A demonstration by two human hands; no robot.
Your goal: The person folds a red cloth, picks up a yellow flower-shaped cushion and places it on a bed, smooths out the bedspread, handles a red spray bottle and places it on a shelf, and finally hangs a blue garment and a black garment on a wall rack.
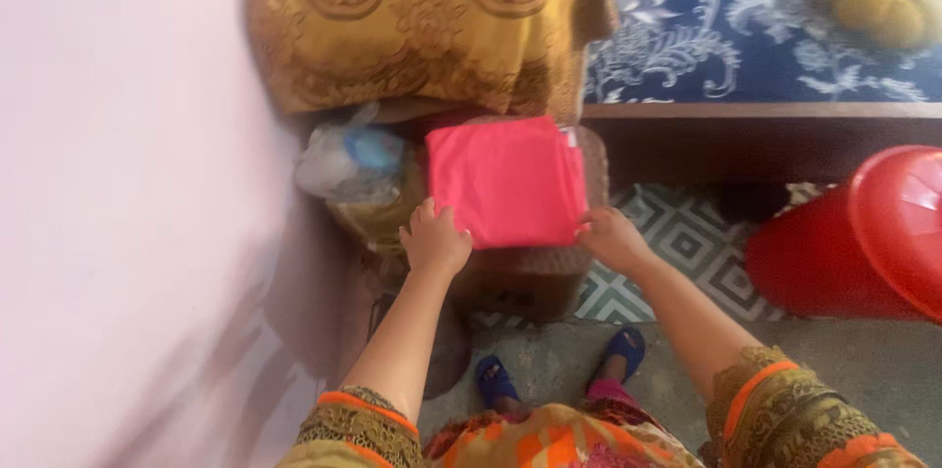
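Nearest: orange patterned sleeves, blue sandals (496, 380) on grey floor. Left hand (435, 240) grips the near-left corner of a folded pink cloth (508, 181); right hand (610, 237) pinches the near-right corner. Hands apart, one per corner, apparently keeping the fold flat. Cloth lies on a brown stool (535, 277), just beyond both hands. Plastic bags (345, 159) left; red tub (863, 242) right.

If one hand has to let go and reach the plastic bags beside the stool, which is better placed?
Probably the left hand. It grips the folded pink cloth at its near left corner, right next to the plastic bags. The right hand holds the opposite corner, farther away.
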